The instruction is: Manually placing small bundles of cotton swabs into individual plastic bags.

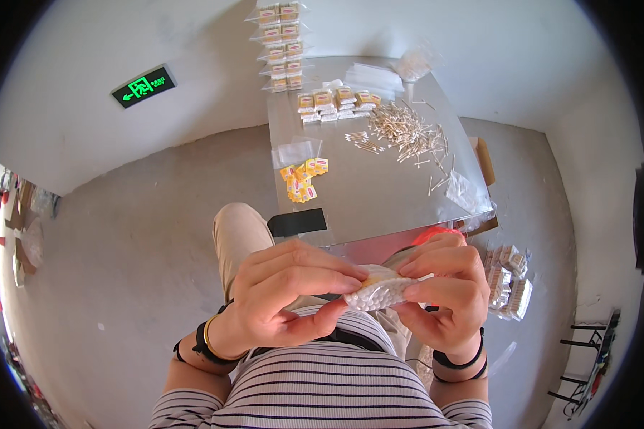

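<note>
A small clear bag of cotton swabs (381,293) is held up in front of my striped shirt, the white swab tips facing me. My left hand (283,289) pinches its left end between thumb and fingers. At the other end, my right hand (444,286) grips the bag's upper edge and side, fingers curled. A yellowish patch shows through the film near the top. Beyond my hands stands a metal table (365,207), with a pile of loose cotton swabs (408,132) and some yellow cards (302,179) on it.
Filled swab packs (336,104) lie in rows at the table's back, beside a tall stack of bagged packs (280,46). Empty clear bags (293,153) lie by the cards. A black strip (298,222) overhangs the near left edge. More bundles (508,282) sit on the floor at right.
</note>
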Demonstrator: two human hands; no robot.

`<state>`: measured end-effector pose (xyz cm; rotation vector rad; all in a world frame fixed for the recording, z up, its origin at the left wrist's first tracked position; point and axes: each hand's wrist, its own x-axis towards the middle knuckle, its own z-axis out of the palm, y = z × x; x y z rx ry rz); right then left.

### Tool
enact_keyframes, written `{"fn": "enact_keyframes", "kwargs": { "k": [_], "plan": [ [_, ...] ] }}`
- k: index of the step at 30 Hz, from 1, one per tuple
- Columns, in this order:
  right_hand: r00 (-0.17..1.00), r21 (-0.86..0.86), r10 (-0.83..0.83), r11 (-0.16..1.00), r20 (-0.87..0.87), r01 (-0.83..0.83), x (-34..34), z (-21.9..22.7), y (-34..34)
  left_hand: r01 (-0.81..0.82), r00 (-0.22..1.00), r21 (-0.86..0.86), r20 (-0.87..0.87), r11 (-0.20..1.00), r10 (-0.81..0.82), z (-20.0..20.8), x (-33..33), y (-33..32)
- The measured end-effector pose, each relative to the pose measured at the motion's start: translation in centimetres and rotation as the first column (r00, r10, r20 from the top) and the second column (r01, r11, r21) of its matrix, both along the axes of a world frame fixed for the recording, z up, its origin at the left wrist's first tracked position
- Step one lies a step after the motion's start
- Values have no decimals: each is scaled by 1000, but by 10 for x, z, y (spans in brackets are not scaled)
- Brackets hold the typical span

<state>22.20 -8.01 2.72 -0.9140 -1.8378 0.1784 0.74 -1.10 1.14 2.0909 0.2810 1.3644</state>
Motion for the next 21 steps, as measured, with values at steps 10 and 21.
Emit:
{"fn": "enact_keyframes", "kwargs": {
  "k": [10, 21],
  "plan": [
    [995, -78, 33, 996, -89, -40, 0, 0, -2, 61, 998, -100, 13, 993, -59, -4, -1, 1],
    [978, -239, -15, 970, -210, -37, 4, -2, -6, 83, 996, -105, 51, 991, -78, -10, 3, -1]
  ]
}}
